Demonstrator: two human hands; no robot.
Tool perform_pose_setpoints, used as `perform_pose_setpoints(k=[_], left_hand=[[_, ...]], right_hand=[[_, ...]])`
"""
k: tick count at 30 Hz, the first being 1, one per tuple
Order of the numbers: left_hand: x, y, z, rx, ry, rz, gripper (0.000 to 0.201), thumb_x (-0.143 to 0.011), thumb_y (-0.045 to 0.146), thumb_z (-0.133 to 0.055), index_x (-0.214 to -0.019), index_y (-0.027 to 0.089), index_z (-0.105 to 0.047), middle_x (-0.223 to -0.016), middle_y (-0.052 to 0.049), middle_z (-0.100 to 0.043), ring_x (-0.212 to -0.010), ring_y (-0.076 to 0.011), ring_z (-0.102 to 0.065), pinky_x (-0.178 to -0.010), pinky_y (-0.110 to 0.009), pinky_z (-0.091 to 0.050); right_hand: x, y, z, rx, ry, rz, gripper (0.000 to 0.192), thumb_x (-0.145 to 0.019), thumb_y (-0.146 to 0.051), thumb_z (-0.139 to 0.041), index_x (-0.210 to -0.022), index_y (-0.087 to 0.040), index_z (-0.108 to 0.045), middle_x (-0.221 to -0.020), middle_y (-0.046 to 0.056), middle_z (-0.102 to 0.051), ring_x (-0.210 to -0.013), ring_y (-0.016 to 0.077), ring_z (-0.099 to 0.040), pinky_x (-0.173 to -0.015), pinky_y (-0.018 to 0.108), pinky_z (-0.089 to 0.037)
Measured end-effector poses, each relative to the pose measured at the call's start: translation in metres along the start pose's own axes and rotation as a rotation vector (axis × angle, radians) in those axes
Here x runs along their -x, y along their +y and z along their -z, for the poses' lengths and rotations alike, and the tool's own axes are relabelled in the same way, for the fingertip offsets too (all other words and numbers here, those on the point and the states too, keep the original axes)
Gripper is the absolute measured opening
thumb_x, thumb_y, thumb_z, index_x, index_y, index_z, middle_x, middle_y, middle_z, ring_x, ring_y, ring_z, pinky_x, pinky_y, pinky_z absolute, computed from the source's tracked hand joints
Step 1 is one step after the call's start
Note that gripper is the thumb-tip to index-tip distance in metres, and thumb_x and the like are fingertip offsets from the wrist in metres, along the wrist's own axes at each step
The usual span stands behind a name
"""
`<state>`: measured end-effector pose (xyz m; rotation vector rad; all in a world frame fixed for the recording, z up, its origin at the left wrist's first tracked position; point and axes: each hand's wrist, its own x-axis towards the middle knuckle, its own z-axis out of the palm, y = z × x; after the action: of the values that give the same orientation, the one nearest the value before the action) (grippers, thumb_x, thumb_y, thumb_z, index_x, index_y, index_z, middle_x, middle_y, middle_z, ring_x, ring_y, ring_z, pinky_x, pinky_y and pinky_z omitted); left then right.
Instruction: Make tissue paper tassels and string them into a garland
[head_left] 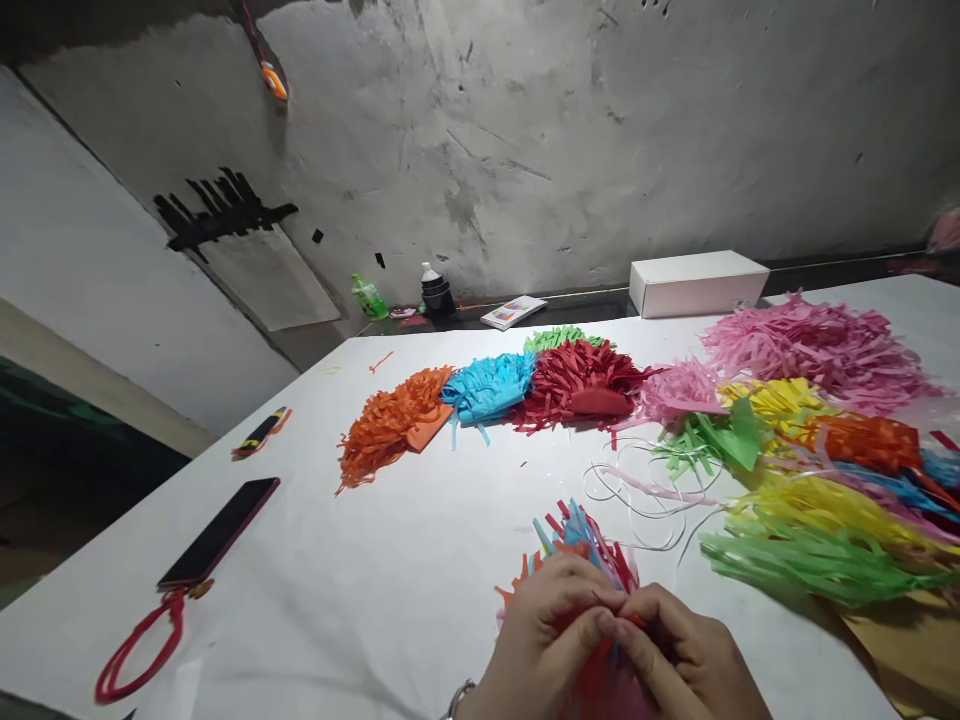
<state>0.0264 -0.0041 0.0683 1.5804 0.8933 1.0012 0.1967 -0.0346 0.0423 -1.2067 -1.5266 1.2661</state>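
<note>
Rough grey concrete wall (pixel 525 150) rises behind your white tabletop (pixel 360 580). At its near edge, your left hand (pixel 559 625) and right hand (pixel 679 650) meet over a multicoloured fringed paper bundle (pixel 579 530), thumbs and fingertips pinched together on it; exactly what lies between the tips is hidden. Its blue, red and orange strips fan out beyond your knuckles. Just past it, white string (pixel 645 512) lies in loose loops. Farther back, orange (pixel 397 425), blue (pixel 491 387) and dark red fringed bundles (pixel 581 380) sit side by side. To your left lies a smartphone (pixel 220 533) with a red wrist strap (pixel 142 655); green streamers (pixel 817 565) spread at your right.
</note>
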Motion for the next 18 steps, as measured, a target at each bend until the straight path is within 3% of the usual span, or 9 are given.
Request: perform_pose_setpoints(k=[2, 4, 7, 10, 12, 15, 18], left_hand=[[-0.006, 0.0, 0.0, 0.052, 0.072, -0.001, 0.029, -0.096, 0.039, -0.061, -0.08, 0.02, -0.074, -0.081, -0.008, -0.068, -0.083, -0.0222, -0.059, -0.082, -0.033, -0.043], [-0.013, 0.003, 0.006, 0.165, 0.237, 0.026, 0.031, -0.093, 0.043, -0.064, -0.075, 0.018, -0.07, -0.078, -0.006, -0.065, -0.079, -0.0198, -0.057, -0.078, -0.03, -0.044], [-0.025, 0.01, 0.022, 0.492, 0.445, 0.17, 0.03, -0.085, 0.043, -0.075, -0.076, 0.017, -0.064, -0.08, -0.003, -0.064, -0.067, -0.0127, -0.051, -0.066, -0.023, -0.043], [-0.034, 0.02, 0.041, 0.733, 0.396, 0.279, 0.031, -0.08, 0.039, -0.08, -0.077, 0.016, -0.059, -0.074, -0.001, -0.062, -0.066, -0.0123, -0.054, -0.066, -0.023, -0.047], [-0.036, 0.028, 0.055, 0.806, 0.399, 0.255, 0.027, -0.082, 0.032, -0.079, -0.078, 0.016, -0.058, -0.065, 0.002, -0.055, -0.066, -0.0123, -0.055, -0.066, -0.022, -0.05], [-0.036, 0.039, 0.084, 0.88, 0.56, 0.18, 0.017, -0.089, 0.017, -0.07, -0.079, 0.016, -0.056, -0.057, 0.008, -0.042, -0.051, -0.0071, -0.046, -0.049, -0.015, -0.042], [-0.031, 0.041, 0.11, 0.889, 0.693, 0.128, 0.02, -0.096, 0.01, -0.055, -0.077, 0.016, -0.052, -0.057, 0.008, -0.039, -0.046, -0.0057, -0.042, -0.041, -0.013, -0.035]], right_hand=[[0.0, 0.003, 0.004, 0.077, -0.009, 0.04, 0.037, -0.098, -0.049, -0.046, -0.081, -0.021, -0.062, -0.068, 0.0, -0.064, -0.061, 0.0137, -0.059, -0.056, 0.02, -0.044], [-0.001, 0.006, 0.012, 0.186, 0.05, 0.104, 0.034, -0.1, -0.045, -0.044, -0.08, -0.022, -0.061, -0.069, 0.0, -0.064, -0.061, 0.014, -0.06, -0.054, 0.02, -0.044], [-0.001, 0.009, 0.023, 0.415, 0.161, 0.253, 0.027, -0.1, -0.035, -0.045, -0.081, -0.024, -0.06, -0.075, 0.001, -0.066, -0.069, 0.0167, -0.064, -0.061, 0.023, -0.049], [-0.005, 0.011, 0.031, 0.618, 0.215, 0.394, 0.022, -0.1, -0.026, -0.044, -0.083, -0.025, -0.058, -0.077, 0.001, -0.066, -0.072, 0.0179, -0.063, -0.072, 0.03, -0.05], [-0.011, 0.016, 0.04, 0.753, 0.188, 0.501, 0.016, -0.098, -0.021, -0.046, -0.088, -0.025, -0.058, -0.077, 0.0, -0.066, -0.071, 0.0175, -0.063, -0.079, 0.033, -0.048], [-0.02, 0.032, 0.078, 0.986, 0.222, 0.618, 0.015, -0.089, -0.017, -0.055, -0.098, -0.027, -0.061, -0.08, -0.002, -0.069, -0.072, 0.0183, -0.066, -0.082, 0.037, -0.043], [-0.024, 0.048, 0.145, 1.161, 0.373, 0.55, 0.015, -0.081, -0.021, -0.059, -0.09, -0.03, -0.066, -0.082, 0.002, -0.073, -0.074, 0.0227, -0.068, -0.076, 0.041, -0.041]])
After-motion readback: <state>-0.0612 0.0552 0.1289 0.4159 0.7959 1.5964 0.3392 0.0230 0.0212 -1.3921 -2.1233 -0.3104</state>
